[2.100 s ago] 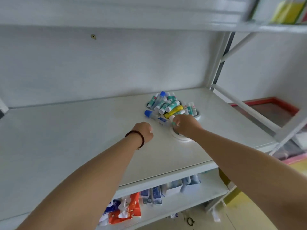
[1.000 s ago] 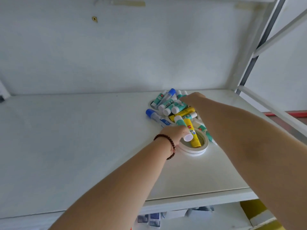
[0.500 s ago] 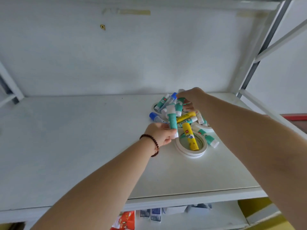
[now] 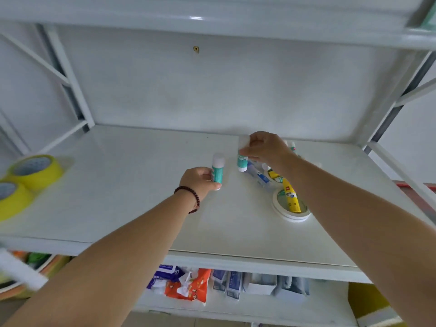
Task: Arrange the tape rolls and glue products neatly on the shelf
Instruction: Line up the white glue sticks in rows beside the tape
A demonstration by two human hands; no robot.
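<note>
Yellow tape rolls (image 4: 26,182) lie far left; both hands' grips pinch glue sticks (image 4: 217,171).

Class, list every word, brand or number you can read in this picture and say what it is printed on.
None reads clearly.
Yellow glue stick: red logo and print, too blurred.
Teal glue stick in left hand: label too small.
Teal glue stick in right hand: unreadable.
Blue packet on lower shelf: letters blurred.
Yellow tape rolls: core print blurred.
</note>
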